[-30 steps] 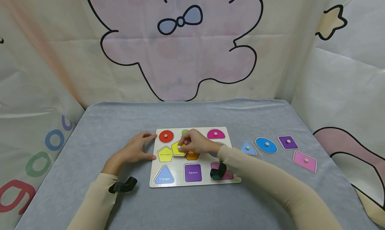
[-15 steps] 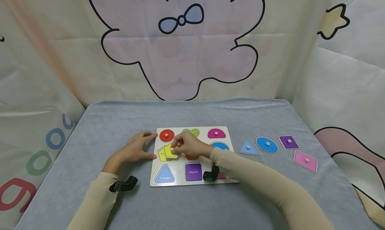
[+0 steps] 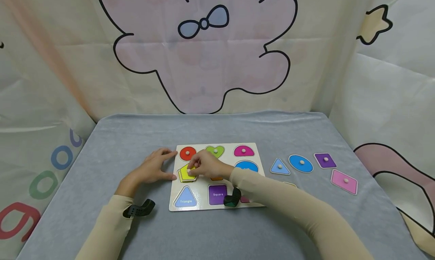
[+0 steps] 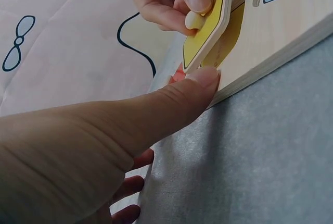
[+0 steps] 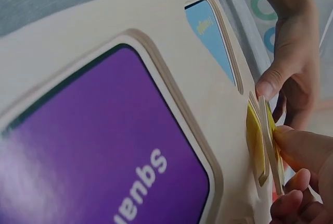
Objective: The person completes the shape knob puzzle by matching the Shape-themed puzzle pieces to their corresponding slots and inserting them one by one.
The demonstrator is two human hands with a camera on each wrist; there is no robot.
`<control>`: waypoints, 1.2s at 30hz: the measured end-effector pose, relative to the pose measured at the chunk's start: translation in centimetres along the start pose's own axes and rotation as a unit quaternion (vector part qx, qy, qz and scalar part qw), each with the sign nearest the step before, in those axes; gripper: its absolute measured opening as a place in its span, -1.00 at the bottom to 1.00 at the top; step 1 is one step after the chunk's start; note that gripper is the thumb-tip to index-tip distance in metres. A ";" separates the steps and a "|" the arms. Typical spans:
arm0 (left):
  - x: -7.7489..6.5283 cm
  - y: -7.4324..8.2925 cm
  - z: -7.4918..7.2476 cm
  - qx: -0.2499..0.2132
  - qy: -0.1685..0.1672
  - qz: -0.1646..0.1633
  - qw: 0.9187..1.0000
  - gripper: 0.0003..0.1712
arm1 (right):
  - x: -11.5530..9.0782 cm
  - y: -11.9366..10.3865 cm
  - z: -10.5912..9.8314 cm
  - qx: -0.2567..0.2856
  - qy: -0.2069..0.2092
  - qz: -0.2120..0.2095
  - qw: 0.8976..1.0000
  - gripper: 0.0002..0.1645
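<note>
My right hand [image 3: 209, 165] pinches the small knob of a yellow pentagon puzzle piece [image 3: 184, 174] between thumb and fingers. In the left wrist view the pentagon piece [image 4: 207, 32] stands tilted, just over the yellow pentagon recess [image 4: 227, 40] of the white wooden shape puzzle board [image 3: 202, 199]. My left hand [image 3: 151, 170] lies at the board's left edge, fingers spread and thumb touching the rim beside that recess. A red circle piece [image 3: 188, 153], a green heart piece [image 3: 215, 151] and a pink semicircle piece [image 3: 244, 151] sit in the top row.
Right of the board lie a blue triangle piece [image 3: 280, 167], a blue oval piece [image 3: 301, 164], a purple square piece [image 3: 325, 160] and a pink quadrilateral piece [image 3: 344, 182]. Another piece [image 3: 290, 184] is mostly hidden by my right forearm. Recesses labelled Triangle [image 3: 185, 198] and Square [image 3: 218, 195] show bottom-row prints.
My right hand has carried the yellow pentagon piece leftward, from beside the pentagon recess to over it. The green heart and blue oval recess have come into fuller view. My left hand stays put.
</note>
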State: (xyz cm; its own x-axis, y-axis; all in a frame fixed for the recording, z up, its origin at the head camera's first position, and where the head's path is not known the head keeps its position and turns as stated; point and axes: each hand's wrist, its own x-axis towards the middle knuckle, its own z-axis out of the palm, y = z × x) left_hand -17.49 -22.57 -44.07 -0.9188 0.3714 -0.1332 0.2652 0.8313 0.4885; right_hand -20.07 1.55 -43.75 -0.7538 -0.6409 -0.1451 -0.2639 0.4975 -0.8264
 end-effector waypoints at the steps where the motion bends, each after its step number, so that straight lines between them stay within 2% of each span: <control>1: 0.0 0.0 0.0 0.000 0.000 0.001 1.000 0.05 | 0.0 -0.1 0.1 0.000 -0.001 0.001 1.000 -0.91; 12: 0.1 -0.1 0.2 0.002 -0.001 0.002 1.000 0.05 | 0.0 -0.4 0.5 0.010 -0.001 0.013 1.000 -0.95; 36: 0.0 0.0 0.1 -0.001 0.003 0.004 1.000 0.06 | 0.0 -0.6 1.1 -0.041 0.009 0.025 0.999 -0.95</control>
State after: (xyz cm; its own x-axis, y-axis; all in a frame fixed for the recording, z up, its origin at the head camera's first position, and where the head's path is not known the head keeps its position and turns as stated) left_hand -17.46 -22.54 -44.14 -0.9186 0.3751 -0.1245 0.2716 0.8279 0.4907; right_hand -19.28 0.59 -43.82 -0.7777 -0.6039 -0.1744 -0.2740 0.5755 -0.7705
